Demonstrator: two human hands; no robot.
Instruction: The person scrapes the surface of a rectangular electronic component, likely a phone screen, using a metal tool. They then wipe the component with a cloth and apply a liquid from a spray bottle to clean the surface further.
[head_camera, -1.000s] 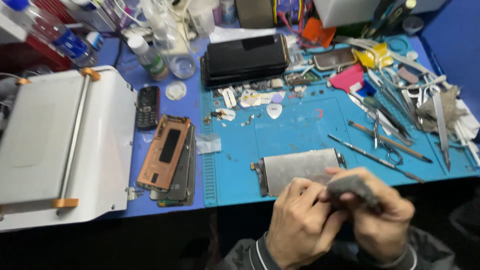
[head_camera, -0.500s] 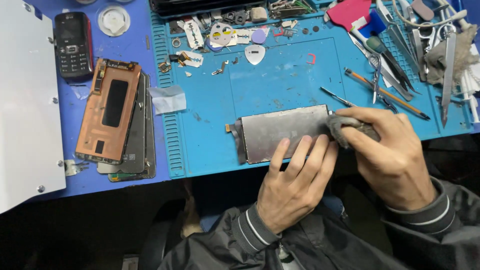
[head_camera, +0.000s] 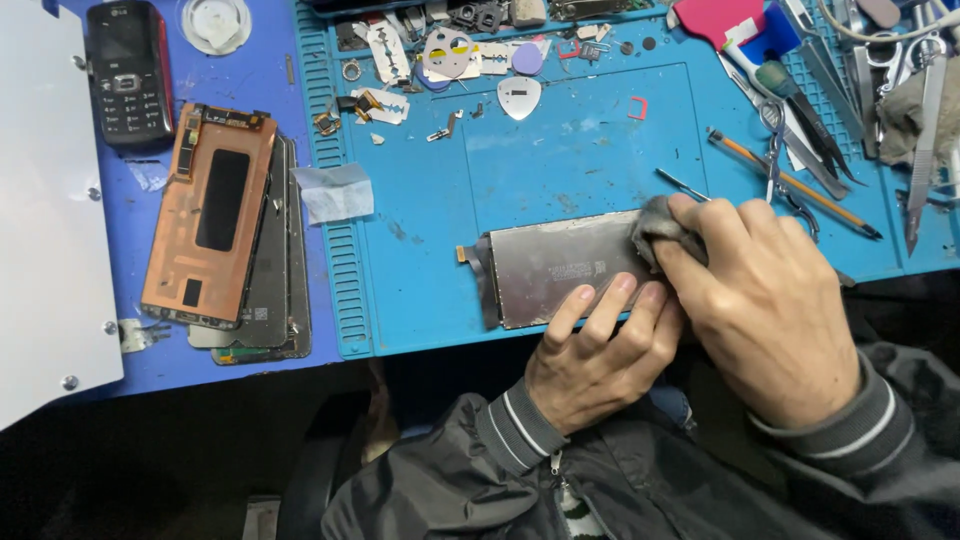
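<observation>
Right hand (head_camera: 765, 300) presses a small grey cloth (head_camera: 655, 225) against the right end of a silvery phone screen panel (head_camera: 560, 265), its fingers closed around the wad. Left hand (head_camera: 600, 350) steadies the panel from below, with 3 fingertips laid flat on its near edge and the fingers slightly spread, not gripping anything. That panel lies metal side up on the blue work mat (head_camera: 590, 160), close to the mat's front edge, with a short flex tab sticking out at its left end. To the left, across the mat's ridged border, a copper-coloured display back (head_camera: 210, 215) rests on top of 2 or so dark panels. Just beside it lies a scrap of pale tape (head_camera: 335, 192). A black keypad phone (head_camera: 128, 72) sits at the top left, next to a white machine lid (head_camera: 45, 230). Razor blades, plastic picks and small parts litter the mat's far edge, and tweezers, scissors and a thin orange-handled tool (head_camera: 795, 185) lie to the right.
</observation>
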